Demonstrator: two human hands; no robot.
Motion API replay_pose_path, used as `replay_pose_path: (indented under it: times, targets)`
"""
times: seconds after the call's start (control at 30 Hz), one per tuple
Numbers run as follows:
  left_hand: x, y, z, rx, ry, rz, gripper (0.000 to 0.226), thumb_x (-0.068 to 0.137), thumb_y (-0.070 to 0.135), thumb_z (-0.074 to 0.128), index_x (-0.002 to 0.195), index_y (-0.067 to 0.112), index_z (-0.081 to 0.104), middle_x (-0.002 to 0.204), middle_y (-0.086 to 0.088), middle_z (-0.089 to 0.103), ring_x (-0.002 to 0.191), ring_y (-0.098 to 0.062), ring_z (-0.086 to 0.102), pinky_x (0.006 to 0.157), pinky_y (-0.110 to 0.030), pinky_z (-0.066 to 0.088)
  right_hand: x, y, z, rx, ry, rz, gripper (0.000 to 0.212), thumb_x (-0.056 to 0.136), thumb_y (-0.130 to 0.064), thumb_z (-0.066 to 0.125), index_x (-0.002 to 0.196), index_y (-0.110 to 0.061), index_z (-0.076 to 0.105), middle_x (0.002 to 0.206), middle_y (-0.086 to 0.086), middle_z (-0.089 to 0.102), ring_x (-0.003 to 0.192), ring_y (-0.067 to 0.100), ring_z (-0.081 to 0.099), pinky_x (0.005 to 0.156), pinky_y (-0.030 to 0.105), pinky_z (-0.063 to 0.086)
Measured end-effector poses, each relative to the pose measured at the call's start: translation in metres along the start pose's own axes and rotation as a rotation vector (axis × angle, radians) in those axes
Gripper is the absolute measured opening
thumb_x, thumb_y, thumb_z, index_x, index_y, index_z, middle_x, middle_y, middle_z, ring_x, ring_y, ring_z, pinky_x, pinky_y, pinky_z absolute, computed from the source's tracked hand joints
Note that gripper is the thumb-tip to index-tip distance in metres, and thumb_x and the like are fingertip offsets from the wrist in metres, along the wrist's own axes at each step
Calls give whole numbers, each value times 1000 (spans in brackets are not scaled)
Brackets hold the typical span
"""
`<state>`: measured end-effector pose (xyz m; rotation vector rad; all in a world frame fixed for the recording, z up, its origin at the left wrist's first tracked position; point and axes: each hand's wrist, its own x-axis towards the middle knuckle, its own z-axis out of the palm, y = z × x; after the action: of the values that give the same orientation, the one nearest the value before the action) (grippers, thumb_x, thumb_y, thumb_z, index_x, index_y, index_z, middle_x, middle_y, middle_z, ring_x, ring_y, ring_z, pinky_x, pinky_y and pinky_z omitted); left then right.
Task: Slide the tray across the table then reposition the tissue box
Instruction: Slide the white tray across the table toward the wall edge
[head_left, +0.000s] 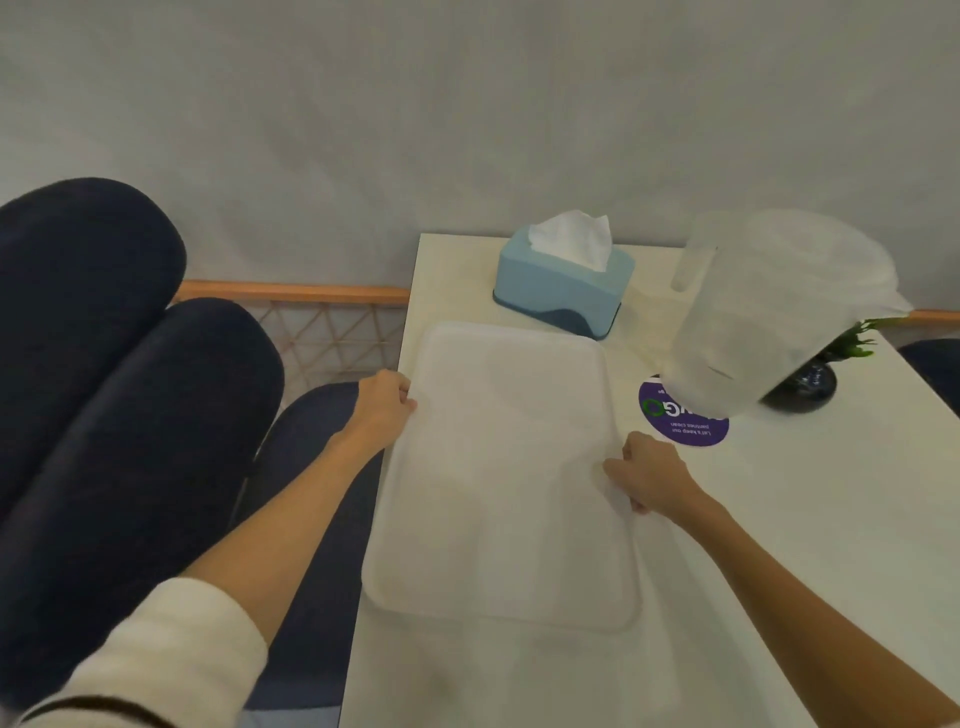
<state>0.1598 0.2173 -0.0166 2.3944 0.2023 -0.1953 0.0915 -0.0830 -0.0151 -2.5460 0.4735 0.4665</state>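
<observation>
2 hands, left hand (387, 402) and right hand (647, 475), are gripping the tray (504, 467) at the table's (779, 519) left edge; the tissue box (563, 286) is waiting untouched.

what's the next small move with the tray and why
Probably slide the tray right, across the table: the left hand and right hand grip its side rims, and its left edge overhangs the table. The tissue box waits untouched.

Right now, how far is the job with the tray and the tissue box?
Nothing looks finished yet. In hand: the left hand and the right hand each grip a long edge of the white tray, which lies at the table's left edge. Left to do: the blue tissue box sits untouched just beyond the tray's far end, awaiting repositioning.
</observation>
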Motion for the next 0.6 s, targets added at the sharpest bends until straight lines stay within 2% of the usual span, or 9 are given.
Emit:
replay_pose_path:
  times: [0.07,0.17,0.37,0.43,0.53,0.6]
  targets:
    - [4,-4,1,-15,16,-7,12,88,0,58,93,-3,68,87,-10,60,84,-20,52,74,-27,40,1,-3,1,-23,14,4,19,83,-23,52,72,-13,39,67,8,57,45,22,54,47,25,37]
    - [7,-8,1,-35,49,-36,15,88,2,59,100,-3,66,91,-10,59,86,-21,54,78,-29,45,3,-8,0,-36,8,-4,20,84,-24,52,72,-14,40,72,9,57,47,21,54,44,25,37]
    - [6,-11,-4,-47,47,-65,3,86,4,63,84,3,63,87,-11,61,85,-24,58,83,-36,51,7,-18,-3,-72,4,-11,24,85,-21,51,67,-17,36,68,7,53,48,19,51,41,24,34]
    - [5,-11,-7,-68,31,-75,4,85,4,65,81,4,64,86,-12,62,88,-30,63,86,-41,55,8,-20,-4,-64,-13,0,19,86,-21,52,73,-14,40,71,8,55,49,19,52,41,24,36]
    - [3,-12,-9,-91,14,-92,22,84,5,67,67,14,55,86,-14,64,91,-36,66,85,-47,56,10,-22,-5,-69,-44,10,15,87,-22,52,89,-9,44,82,11,58,50,20,55,44,25,41]
    - [2,-13,-9,-102,8,-96,14,84,6,67,75,10,58,90,-17,65,92,-36,66,85,-48,56,11,-22,-5,-73,-58,11,17,88,-24,52,92,-9,44,85,12,58,51,20,56,45,25,43]
